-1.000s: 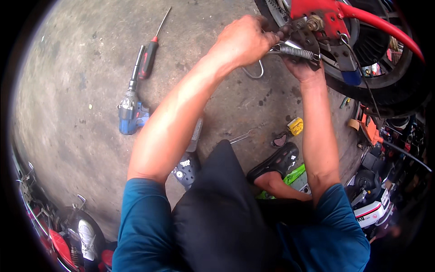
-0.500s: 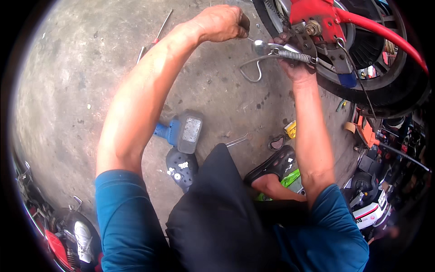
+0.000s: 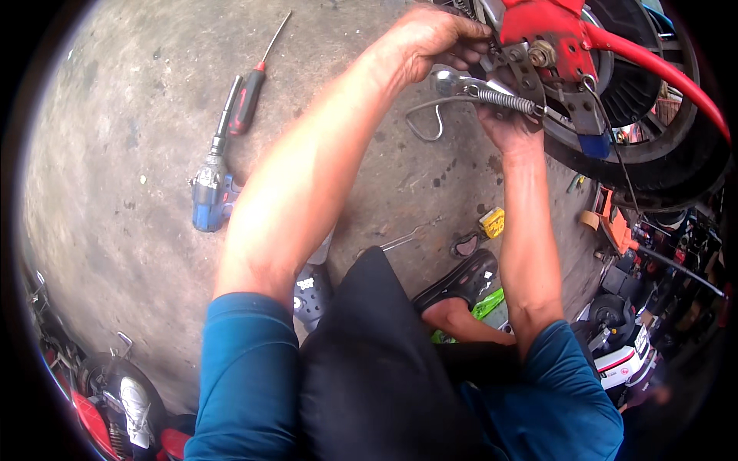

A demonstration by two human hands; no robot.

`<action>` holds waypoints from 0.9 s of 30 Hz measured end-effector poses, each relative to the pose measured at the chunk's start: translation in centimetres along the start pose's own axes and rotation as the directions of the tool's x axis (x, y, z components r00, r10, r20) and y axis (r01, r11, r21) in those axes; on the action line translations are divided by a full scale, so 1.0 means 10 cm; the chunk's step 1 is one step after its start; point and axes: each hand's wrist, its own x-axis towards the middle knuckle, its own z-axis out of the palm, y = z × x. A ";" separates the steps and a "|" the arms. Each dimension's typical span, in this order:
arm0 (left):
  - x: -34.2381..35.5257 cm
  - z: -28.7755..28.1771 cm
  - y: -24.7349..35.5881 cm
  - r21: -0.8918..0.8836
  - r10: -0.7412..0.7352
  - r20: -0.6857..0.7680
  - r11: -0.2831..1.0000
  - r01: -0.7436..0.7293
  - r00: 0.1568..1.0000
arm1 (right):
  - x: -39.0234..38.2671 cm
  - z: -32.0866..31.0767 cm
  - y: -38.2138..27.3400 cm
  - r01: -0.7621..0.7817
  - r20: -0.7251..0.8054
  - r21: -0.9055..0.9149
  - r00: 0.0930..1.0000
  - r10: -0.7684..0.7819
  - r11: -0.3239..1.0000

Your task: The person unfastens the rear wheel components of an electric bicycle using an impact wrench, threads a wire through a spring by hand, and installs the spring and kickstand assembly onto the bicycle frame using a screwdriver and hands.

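Note:
A dark metal bracket (image 3: 527,77) hangs beside the motorcycle wheel (image 3: 653,165), below the red swingarm (image 3: 542,27). A coil spring (image 3: 503,99) stretches along its lower side, next to a bent metal rod (image 3: 439,123) and a shiny rounded metal end (image 3: 444,81). My right hand (image 3: 509,129) grips the bracket from below, its fingers largely hidden behind the metal. My left hand (image 3: 442,44) is at the bracket's upper left edge. Its thumb and fingers are drawn together, and whatever they pinch is too small to make out.
On the concrete floor to the left lie a blue cordless impact wrench (image 3: 207,196) with a long socket and a red-black screwdriver (image 3: 247,100). Near my feet are a wrench (image 3: 400,240) and a yellow box (image 3: 493,223). An orange object (image 3: 615,223) stands at right.
My left hand has moved right, from beside the rounded metal end to the bracket, and its forearm now uncovers the impact wrench and screwdriver. My right hand stays at the bracket.

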 end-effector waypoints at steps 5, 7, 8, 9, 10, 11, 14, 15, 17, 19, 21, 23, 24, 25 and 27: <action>-0.02 0.05 0.02 0.076 -0.049 -0.007 0.996 0.049 0.999 | -0.06 0.04 0.02 0.038 -0.001 -0.107 0.999 -0.039 0.993; -0.02 0.06 0.03 0.097 -0.031 -0.012 0.995 0.032 0.999 | -0.04 -0.02 0.03 0.067 -0.078 -0.121 0.994 -0.077 0.990; 0.00 0.08 0.03 0.119 -0.011 -0.014 0.993 0.013 1.000 | 0.01 -0.18 0.00 0.098 0.030 -0.173 0.995 -0.094 0.980; 0.01 0.11 0.04 0.116 -0.009 -0.010 0.993 0.010 1.000 | 0.06 -0.31 -0.05 0.133 0.138 -0.222 0.985 -0.104 0.966; 0.02 0.11 0.04 0.107 -0.027 -0.008 0.994 0.027 1.000 | 0.06 -0.32 -0.07 0.131 0.138 -0.225 0.985 -0.102 0.965; 0.03 0.12 0.04 0.099 -0.044 -0.004 0.994 0.045 0.999 | 0.04 -0.33 -0.08 0.089 0.164 -0.155 0.984 -0.063 0.984; 0.00 0.12 0.06 0.181 -0.096 -0.034 0.978 0.100 0.995 | 0.02 -0.31 -0.05 0.047 0.236 -0.062 0.971 -0.031 0.997; -0.02 0.11 0.08 0.181 -0.094 -0.037 0.978 0.099 0.995 | 0.01 -0.29 -0.03 0.053 0.276 -0.037 0.960 -0.041 0.998; 0.00 0.12 0.05 0.180 -0.081 -0.025 0.980 0.084 0.996 | -0.06 -0.14 0.01 0.098 0.212 -0.122 0.975 -0.071 0.988; -0.01 0.09 0.01 0.115 -0.094 0.010 0.989 0.092 0.996 | -0.08 -0.08 0.02 0.137 0.153 -0.207 0.982 -0.106 0.969; 0.03 0.10 -0.03 0.047 -0.106 0.056 0.993 0.104 0.993 | -0.08 -0.13 -0.01 0.121 0.233 -0.153 0.969 -0.084 0.981; 0.03 0.08 -0.02 0.002 -0.096 0.073 0.995 0.096 0.993 | -0.10 -0.09 0.00 0.129 0.245 -0.167 0.966 -0.085 0.978; 0.04 0.08 -0.02 0.002 -0.096 0.072 0.995 0.096 0.993 | -0.10 -0.08 0.01 0.136 0.256 -0.182 0.963 -0.087 0.974; 0.03 0.07 -0.02 -0.003 -0.105 0.079 0.994 0.106 0.991 | -0.10 -0.09 0.00 0.135 0.257 -0.181 0.963 -0.086 0.974; 0.03 0.05 -0.02 -0.008 -0.115 0.083 0.993 0.116 0.990 | -0.08 -0.14 0.00 0.105 0.293 -0.140 0.954 -0.060 0.985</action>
